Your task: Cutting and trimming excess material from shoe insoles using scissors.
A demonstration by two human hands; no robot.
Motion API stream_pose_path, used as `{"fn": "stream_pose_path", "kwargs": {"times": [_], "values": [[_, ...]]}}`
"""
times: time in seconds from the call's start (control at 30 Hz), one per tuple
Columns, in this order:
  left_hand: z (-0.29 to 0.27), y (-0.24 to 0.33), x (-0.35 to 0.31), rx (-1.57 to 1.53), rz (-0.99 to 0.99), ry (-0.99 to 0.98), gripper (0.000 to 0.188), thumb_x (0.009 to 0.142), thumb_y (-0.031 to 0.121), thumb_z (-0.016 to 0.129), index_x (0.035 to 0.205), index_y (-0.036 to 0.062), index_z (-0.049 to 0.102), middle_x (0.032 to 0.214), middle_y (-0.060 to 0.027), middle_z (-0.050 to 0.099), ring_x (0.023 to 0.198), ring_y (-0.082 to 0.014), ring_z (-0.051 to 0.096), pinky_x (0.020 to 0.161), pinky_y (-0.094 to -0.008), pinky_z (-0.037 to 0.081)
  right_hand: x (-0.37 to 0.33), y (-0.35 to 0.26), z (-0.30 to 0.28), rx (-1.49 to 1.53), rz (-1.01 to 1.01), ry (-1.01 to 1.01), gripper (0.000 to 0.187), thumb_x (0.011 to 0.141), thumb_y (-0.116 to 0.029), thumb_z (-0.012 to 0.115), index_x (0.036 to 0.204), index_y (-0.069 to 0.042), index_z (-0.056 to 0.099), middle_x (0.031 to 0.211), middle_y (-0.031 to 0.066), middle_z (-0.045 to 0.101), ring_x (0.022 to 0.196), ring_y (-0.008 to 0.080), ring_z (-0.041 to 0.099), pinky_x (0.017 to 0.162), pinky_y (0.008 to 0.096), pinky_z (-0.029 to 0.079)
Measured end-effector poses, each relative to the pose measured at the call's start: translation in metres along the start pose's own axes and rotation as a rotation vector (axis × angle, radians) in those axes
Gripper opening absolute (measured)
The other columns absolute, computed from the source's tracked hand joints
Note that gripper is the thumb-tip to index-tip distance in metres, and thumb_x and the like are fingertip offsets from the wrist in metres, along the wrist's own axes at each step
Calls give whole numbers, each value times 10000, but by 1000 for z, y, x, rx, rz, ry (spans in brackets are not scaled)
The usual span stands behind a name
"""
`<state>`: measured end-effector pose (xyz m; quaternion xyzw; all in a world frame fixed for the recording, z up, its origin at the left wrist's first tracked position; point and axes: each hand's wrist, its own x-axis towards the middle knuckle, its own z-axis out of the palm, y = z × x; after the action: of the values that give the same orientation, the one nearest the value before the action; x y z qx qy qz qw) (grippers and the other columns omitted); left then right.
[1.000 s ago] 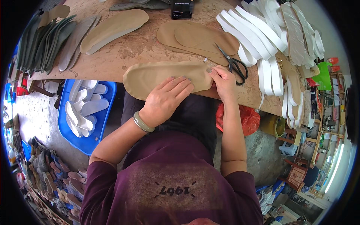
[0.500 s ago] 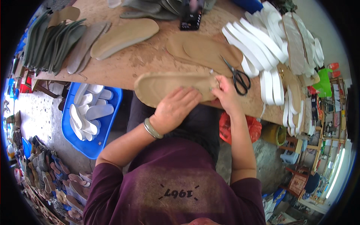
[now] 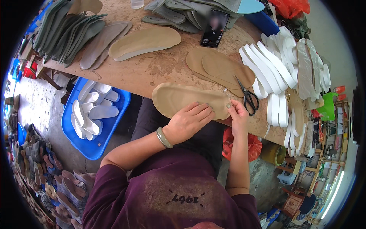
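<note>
A tan insole-shaped sole (image 3: 171, 97) with a wavy rim lies crosswise at the table's near edge, above my lap. My left hand (image 3: 189, 124) rests on it palm down, fingers stretched out over its surface. At its right end, my right hand (image 3: 239, 113) pinches the edge between thumb and fingers. Black-handled scissors (image 3: 250, 102) lie partly spread just beyond my right hand. Flat tan insole covers (image 3: 213, 65) overlap one another behind the sole, reaching under the scissors' blades. Farther left on the table sits a tan-topped sole with a white side (image 3: 146, 42).
Stacked white soles (image 3: 263, 68) occupy the table's right side. Dark grey insoles (image 3: 68, 34) stand at the far left; more grey pieces (image 3: 171, 15) lie at the back near a phone (image 3: 214, 28). Below left is a blue basin (image 3: 95, 147) of white soles; below right, a red bag (image 3: 248, 145).
The whole view has shifted, so the table's things sit lower and farther right. My right fingers have changed their hold slightly at the sole's right end. My left hand stays on the sole.
</note>
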<state>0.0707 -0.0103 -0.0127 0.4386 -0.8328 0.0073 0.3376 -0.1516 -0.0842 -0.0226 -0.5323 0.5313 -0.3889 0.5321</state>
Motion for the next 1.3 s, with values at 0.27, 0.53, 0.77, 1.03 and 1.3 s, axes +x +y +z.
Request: {"fn": "stream_pose_path", "kwargs": {"times": [0.27, 0.53, 0.77, 1.03, 1.3], "values": [[-16, -11, -13, 32, 181, 4, 422, 796, 122, 594, 1209, 41, 622, 1205, -86, 625, 1155, -232, 614, 974, -368, 506, -18, 1, 5, 22, -54, 45, 347, 911, -161, 708, 1194, 23, 624, 978, 37, 672, 834, 84, 617, 716, 218, 503], [-53, -13, -15, 220, 321, 31, 390, 834, 140, 593, 1213, 56, 629, 1250, -61, 610, 1195, -222, 584, 985, -354, 497, -45, -18, 11, 465, 94, -271, 426, 927, -183, 664, 1279, 38, 567, 1029, 99, 694, 794, 147, 698, 592, 262, 589], [-51, 36, -43, -213, -175, 258, 418, 757, 208, 799, 1110, 67, 627, 1127, -115, 602, 1059, -261, 620, 887, -371, 516, -47, -43, 29, 468, -243, -149, 444, 939, -142, 637, 1330, 42, 536, 1117, 127, 684, 850, 164, 701, 669, 282, 594], [-27, 53, -13, -1696, -884, 482, 460, 974, 236, 608, 1364, 38, 468, 1295, -96, 585, 1184, -234, 599, 993, -419, 519, -58, -30, 63, 503, -282, -315, 476, 913, -32, 674, 1355, 50, 517, 1255, 116, 620, 1042, 135, 626, 855, 236, 511], [-16, 43, -14, -1603, -967, 582, 356, 967, 144, 607, 1296, 37, 521, 1243, -90, 606, 1122, -215, 627, 964, -386, 539, -56, -19, 68, 414, -282, -133, 229, 884, -38, 732, 1078, 10, 621, 967, 40, 652, 852, 89, 621, 801, 226, 517]]}}
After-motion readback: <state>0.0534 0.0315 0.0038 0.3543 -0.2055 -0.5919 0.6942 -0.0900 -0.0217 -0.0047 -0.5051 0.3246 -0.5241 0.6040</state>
